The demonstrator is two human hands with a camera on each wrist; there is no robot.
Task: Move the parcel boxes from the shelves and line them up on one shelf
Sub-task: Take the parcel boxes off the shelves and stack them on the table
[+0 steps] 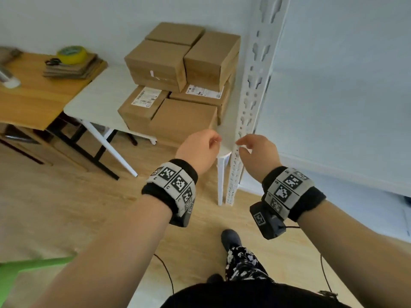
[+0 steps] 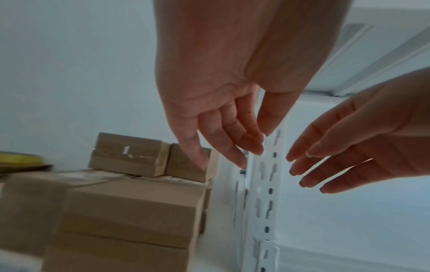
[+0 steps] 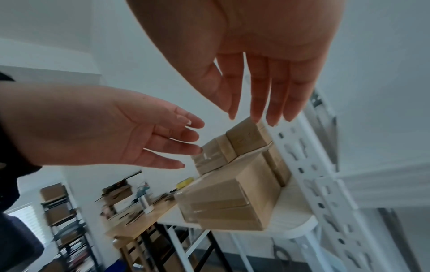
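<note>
Several brown cardboard parcel boxes [image 1: 178, 81] sit stacked in two layers on a white table [image 1: 95, 101], against the wall and beside a white slotted shelf upright [image 1: 251, 85]. The nearest lower box [image 1: 182, 121] lies just beyond my hands. My left hand [image 1: 200, 147] hovers in front of that box, fingers relaxed and holding nothing. My right hand [image 1: 255, 152] hangs level with it, in front of the upright, also empty. In the left wrist view the left hand [image 2: 232, 128] and right hand [image 2: 337, 156] face each other with straight fingers above the boxes [image 2: 130, 211].
A white shelf board [image 1: 333, 107] stretches to the right of the upright. A wooden table [image 1: 33, 101] at the left carries a yellow tape roll [image 1: 72, 54], scissors [image 1: 53, 61] and flat cardboard. A green chair [image 1: 22, 270] is at bottom left, and cables trail on the floor.
</note>
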